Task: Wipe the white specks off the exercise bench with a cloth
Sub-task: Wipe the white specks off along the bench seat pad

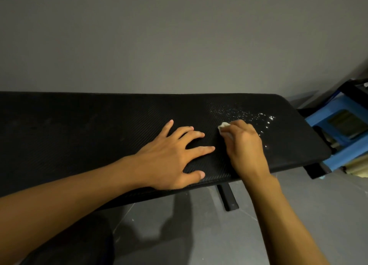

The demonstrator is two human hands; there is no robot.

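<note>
A long black padded exercise bench (99, 129) runs across the view. White specks (249, 115) are scattered over its right end. My right hand (245, 145) presses a small white cloth (224, 126) onto the bench just left of the specks; only a corner of the cloth shows past my fingers. My left hand (175, 155) lies flat on the bench with fingers spread, just left of the right hand, holding nothing.
A grey wall rises behind the bench. A blue plastic stool (342, 129) with items under it stands off the bench's right end. A black bench foot (228, 197) rests on the grey tiled floor below.
</note>
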